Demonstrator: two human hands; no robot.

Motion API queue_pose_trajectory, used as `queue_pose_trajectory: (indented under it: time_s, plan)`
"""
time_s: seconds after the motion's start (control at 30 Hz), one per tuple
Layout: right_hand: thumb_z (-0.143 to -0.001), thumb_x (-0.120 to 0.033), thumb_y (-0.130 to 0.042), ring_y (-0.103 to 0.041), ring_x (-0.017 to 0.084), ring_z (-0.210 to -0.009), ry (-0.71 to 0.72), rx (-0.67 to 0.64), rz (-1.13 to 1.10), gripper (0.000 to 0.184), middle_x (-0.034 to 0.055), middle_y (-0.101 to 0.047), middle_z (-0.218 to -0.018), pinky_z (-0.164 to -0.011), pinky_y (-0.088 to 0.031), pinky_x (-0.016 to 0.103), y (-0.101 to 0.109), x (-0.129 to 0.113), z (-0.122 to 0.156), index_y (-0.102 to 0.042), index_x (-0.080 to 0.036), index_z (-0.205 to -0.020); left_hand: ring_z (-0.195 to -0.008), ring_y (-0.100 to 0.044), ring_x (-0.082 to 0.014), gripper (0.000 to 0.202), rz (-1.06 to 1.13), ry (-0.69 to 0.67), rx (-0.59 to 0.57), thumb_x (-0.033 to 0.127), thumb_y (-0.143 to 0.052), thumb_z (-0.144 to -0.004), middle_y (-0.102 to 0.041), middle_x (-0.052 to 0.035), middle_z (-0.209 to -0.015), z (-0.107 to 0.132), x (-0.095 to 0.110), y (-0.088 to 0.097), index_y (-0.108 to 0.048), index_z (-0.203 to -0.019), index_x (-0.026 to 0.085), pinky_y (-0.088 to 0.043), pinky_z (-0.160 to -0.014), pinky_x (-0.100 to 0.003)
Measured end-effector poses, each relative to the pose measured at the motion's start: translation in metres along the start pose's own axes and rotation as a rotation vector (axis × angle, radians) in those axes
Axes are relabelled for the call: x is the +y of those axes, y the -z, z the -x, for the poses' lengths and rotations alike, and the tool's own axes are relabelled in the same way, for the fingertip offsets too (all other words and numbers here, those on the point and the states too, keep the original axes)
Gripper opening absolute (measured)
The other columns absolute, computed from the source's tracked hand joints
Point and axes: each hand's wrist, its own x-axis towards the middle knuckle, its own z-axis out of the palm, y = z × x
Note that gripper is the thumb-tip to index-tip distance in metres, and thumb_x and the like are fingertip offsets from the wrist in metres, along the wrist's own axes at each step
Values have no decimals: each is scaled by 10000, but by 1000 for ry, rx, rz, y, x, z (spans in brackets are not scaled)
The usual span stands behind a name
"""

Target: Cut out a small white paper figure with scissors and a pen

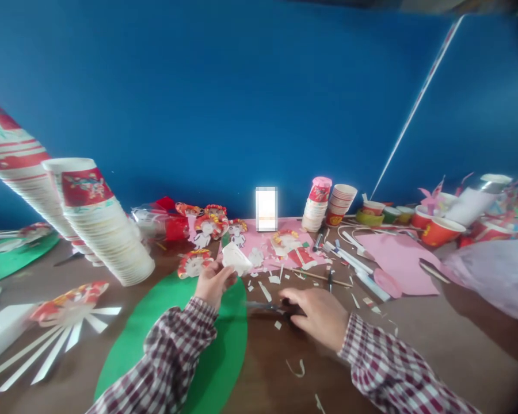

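My left hand [213,282] is raised over the green paper disc [164,339], fingers pinched on a white piece of cut paper cup [236,257]. My right hand [317,313] rests palm down on the brown table [414,345], its fingers curled over the handles of dark scissors [270,308] whose blades point left. Small white and red paper scraps [265,290] lie scattered between the two hands. Both sleeves are red-and-white plaid.
Tilted stacks of paper cups [99,224] lean at the left; shorter stacks [328,204] stand at the back. Pink sheets [399,259], pens [358,267], paper figures [207,224], red bowls [440,230] and a clear bag [496,276] crowd the right. A fringed cut cup [64,322] lies at the left.
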Motion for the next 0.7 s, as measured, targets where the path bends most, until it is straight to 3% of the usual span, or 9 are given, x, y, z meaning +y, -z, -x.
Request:
queue_pose_trajectory:
  time_s: [0.1,0.3,0.4,0.5,0.7]
  plan:
    - [-741,-186,-631,-628,209,-775,-48,-1,88,282,4,-677,-823,-651,-408,286,-4,-1,1,-566,-249,-1008,-533,-589,-96,232,0,6,-21,172,-731,-562,-640,-8,-640,-2,-2,3,-590,-743,134,-493,-497,-197]
    - [-694,-179,-695,-575,208,-841,63,7,203,213,28,-618,-855,-717,-411,298,3,-8,1,-617,-211,-889,-540,-591,-106,279,-11,7,-46,185,-760,-542,-626,-8,-639,-3,-3,4,-594,-759,130,-503,-481,-202]
    - [-678,-214,-711,-583,203,-774,30,-65,246,149,27,-607,-816,-634,-395,284,7,-8,0,-628,-205,-801,-541,-588,-106,313,-31,6,-49,200,-773,-526,-609,1,-635,-2,-3,3,-588,-766,123,-512,-476,-203]
    - [-687,-211,-699,-593,171,-688,8,-159,182,138,2,-615,-758,-572,-362,259,6,-3,-1,-632,-212,-808,-540,-583,-103,321,-55,4,-56,219,-776,-530,-599,7,-628,-1,-3,3,-589,-772,121,-516,-471,-199]
    - [-692,-214,-693,-593,143,-676,103,-192,-39,230,-19,-647,-767,-579,-359,240,9,2,4,-647,-240,-917,-518,-577,-102,316,-75,60,-89,218,-778,-540,-613,-9,-623,2,-5,2,-608,-784,113,-515,-461,-200]
